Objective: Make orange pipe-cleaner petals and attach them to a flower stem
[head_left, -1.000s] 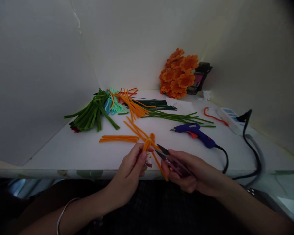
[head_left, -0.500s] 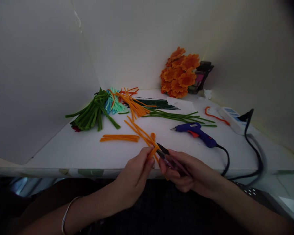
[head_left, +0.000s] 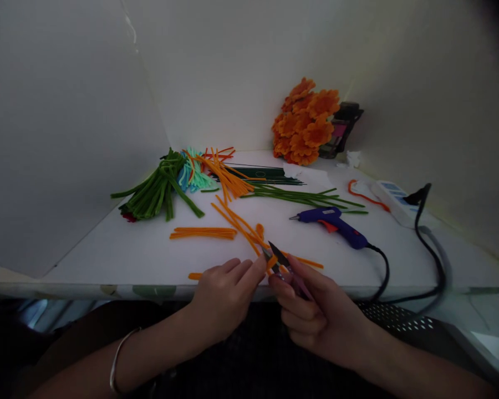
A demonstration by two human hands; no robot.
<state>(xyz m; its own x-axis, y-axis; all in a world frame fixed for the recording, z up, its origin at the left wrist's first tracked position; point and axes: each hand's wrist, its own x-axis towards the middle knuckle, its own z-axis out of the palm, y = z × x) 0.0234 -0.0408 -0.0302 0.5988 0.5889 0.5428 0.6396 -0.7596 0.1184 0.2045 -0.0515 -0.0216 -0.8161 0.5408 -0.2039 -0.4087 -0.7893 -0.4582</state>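
My right hand (head_left: 311, 310) is closed around a pair of snips (head_left: 285, 266) with dark pointed blades and a pinkish handle. The blades stand apart, with a short bit of orange pipe cleaner (head_left: 273, 261) between them. My left hand (head_left: 230, 296) pinches orange pipe cleaner right beside the blades; its fingers hide most of that piece. An orange end (head_left: 195, 276) shows on the table just left of this hand. Beyond the blades lie loose long orange pipe cleaners (head_left: 237, 219) and a small orange curl (head_left: 260, 228). Another orange length (head_left: 310, 262) extends behind my right hand.
A neat row of orange pipe cleaners (head_left: 203, 233) lies left. Behind are green bundles (head_left: 158, 188), pale blue-green ones (head_left: 194, 174) and dark stems (head_left: 258, 174). A blue glue gun (head_left: 330, 221) with its cord, a power strip (head_left: 395, 199) and orange flowers (head_left: 303, 124) are right.
My left hand has turned palm-down, its fingers still at the blades. Orange lengths now show left of it and behind my right hand. The snips have shifted slightly.
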